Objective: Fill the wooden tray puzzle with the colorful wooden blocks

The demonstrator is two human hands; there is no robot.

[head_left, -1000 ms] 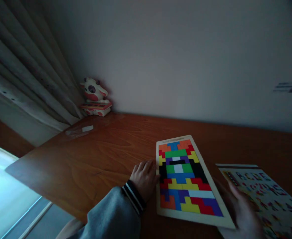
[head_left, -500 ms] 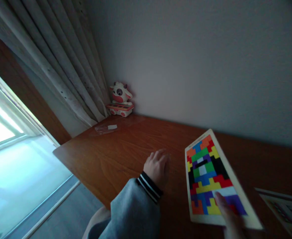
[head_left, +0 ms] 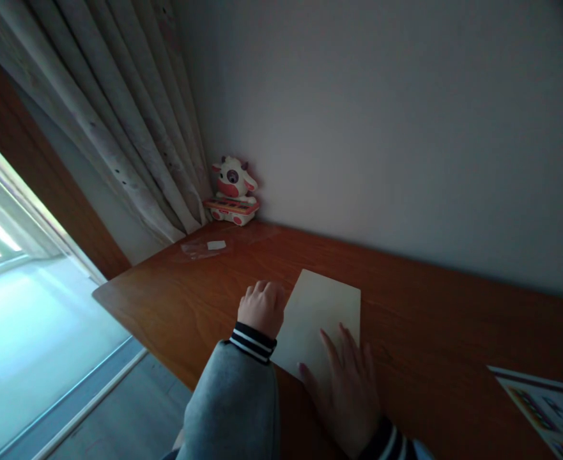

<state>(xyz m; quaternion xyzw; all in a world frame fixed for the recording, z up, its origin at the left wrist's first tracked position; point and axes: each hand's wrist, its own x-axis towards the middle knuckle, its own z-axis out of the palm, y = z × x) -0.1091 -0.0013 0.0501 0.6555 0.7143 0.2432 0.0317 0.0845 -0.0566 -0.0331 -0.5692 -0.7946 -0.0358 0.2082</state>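
The block puzzle board [head_left: 312, 300] lies with its plain pale back up on the wooden table, its coloured pieces hidden underneath. My right hand [head_left: 346, 383] rests on the near right part of it, palm down with fingers spread. Beside the board's left edge is my left hand [head_left: 261, 308], its fingers curled into a fist. Whether anything is inside that fist is hidden from view.
A cow-shaped toy keyboard [head_left: 233, 191] stands in the far corner by the curtain [head_left: 132, 121]. Near it lies clear plastic with a white slip [head_left: 216, 245]. A printed sheet [head_left: 549, 406] is at the right. The table's left edge borders a window area.
The puzzle board, earlier colourful side up in my right hand, has moved left and been turned face down. My right hand has let go and lies flat on it. My left hand shifted left.
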